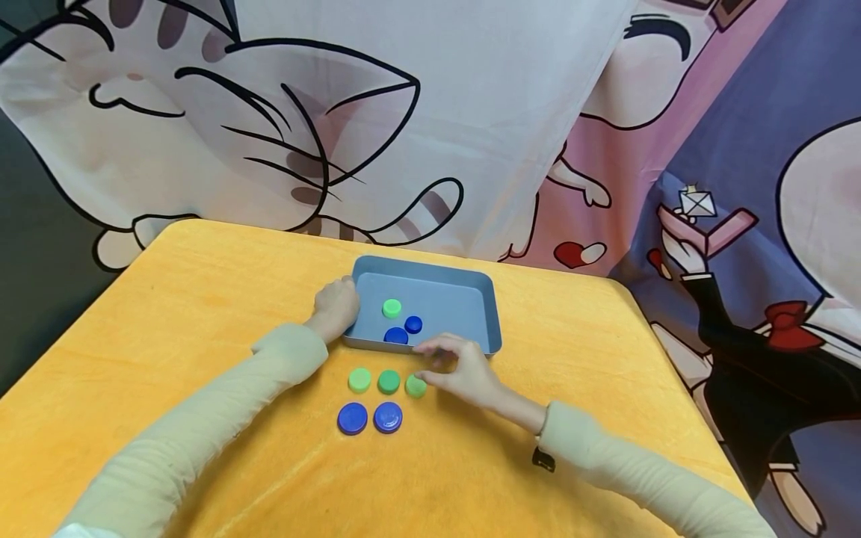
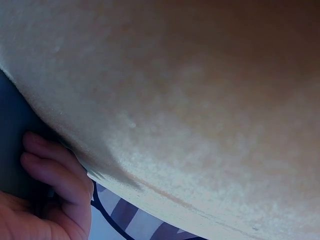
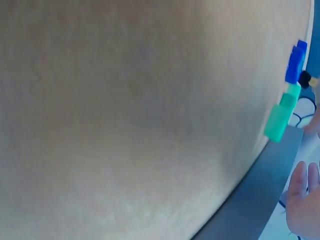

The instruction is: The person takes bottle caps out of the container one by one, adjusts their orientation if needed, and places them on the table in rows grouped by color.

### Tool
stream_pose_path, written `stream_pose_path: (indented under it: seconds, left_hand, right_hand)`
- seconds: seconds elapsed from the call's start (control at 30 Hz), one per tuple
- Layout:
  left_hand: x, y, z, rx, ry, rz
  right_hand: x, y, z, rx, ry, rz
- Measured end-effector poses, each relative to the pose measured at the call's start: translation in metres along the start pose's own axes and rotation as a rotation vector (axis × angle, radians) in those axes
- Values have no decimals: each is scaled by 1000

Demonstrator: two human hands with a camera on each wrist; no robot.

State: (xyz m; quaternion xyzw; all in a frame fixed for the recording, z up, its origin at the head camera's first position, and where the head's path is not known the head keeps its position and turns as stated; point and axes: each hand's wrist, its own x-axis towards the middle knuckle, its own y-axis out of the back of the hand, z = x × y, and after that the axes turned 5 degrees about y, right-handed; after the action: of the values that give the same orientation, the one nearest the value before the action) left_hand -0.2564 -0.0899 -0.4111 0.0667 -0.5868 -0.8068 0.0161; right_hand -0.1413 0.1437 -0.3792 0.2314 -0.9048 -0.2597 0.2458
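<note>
A grey-blue rectangular tray [image 1: 437,270] lies on the table. My left hand [image 1: 336,306] grips its left rim; in the left wrist view its curled fingers [image 2: 57,175] lie against the tray's dark wall. Inside the tray are a light green cap [image 1: 392,308], a small blue cap [image 1: 413,324] and a larger blue cap [image 1: 396,335]. My right hand [image 1: 464,370] hovers at the near rim, thumb and fingers apart with nothing between them. Its thumb tip is nearest a light green cap [image 1: 415,386], the right one of three in a row.
Left of that cap lie a darker green cap [image 1: 389,382] and another light green cap [image 1: 359,380]. Closer to me are two blue caps, one left [image 1: 353,418] and one right [image 1: 388,417]. A yellow cloth [image 1: 222,299] covers the table; a cartoon-printed curtain [image 1: 498,112] hangs behind.
</note>
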Motion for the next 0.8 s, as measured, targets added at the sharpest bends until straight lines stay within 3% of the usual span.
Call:
stream_pose_path:
  seconds: [0.2, 0.47, 0.8]
  left_hand:
    - [1, -1, -1, 2, -11, 4]
    - [0, -1, -1, -3, -7, 12]
    - [0, -2, -1, -5, -14, 29]
  right_hand:
    - [8, 14, -8, 42, -21, 28]
    - [16, 29, 5, 78, -18, 15]
    - [28, 49, 27, 69, -130, -15]
